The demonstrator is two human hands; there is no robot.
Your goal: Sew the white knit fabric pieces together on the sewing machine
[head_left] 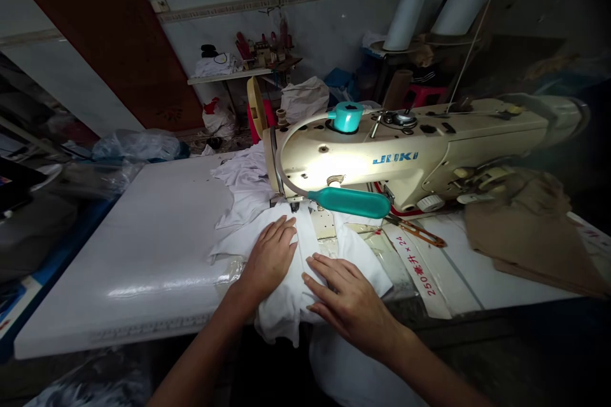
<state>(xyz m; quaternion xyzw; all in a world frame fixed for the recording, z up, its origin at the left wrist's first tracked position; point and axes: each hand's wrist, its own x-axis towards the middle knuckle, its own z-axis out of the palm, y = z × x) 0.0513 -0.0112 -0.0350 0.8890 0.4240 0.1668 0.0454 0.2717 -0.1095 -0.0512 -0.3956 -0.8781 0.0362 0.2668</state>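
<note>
White fabric [281, 315] lies under the needle area of a cream sewing machine [458, 146] and hangs over the table's front edge. My left hand [271, 254] rests on the cloth just in front of the presser foot [294, 206], fingers stretched forward. To its right, my right hand [351, 299] presses flat on the same cloth with its fingers spread. More of the fabric lies bunched behind and left of the needle. A teal lamp [353, 201] on a bent neck hangs over the machine bed, to the right of the needle.
Orange-handled thread snips [420, 232] lie right of the machine bed, beside a strip of printed cardboard [420, 273]. Brown cloth [529, 235] is piled at the right end. The white tabletop [143, 241] extends left. Large thread cones [405, 16] stand behind the machine.
</note>
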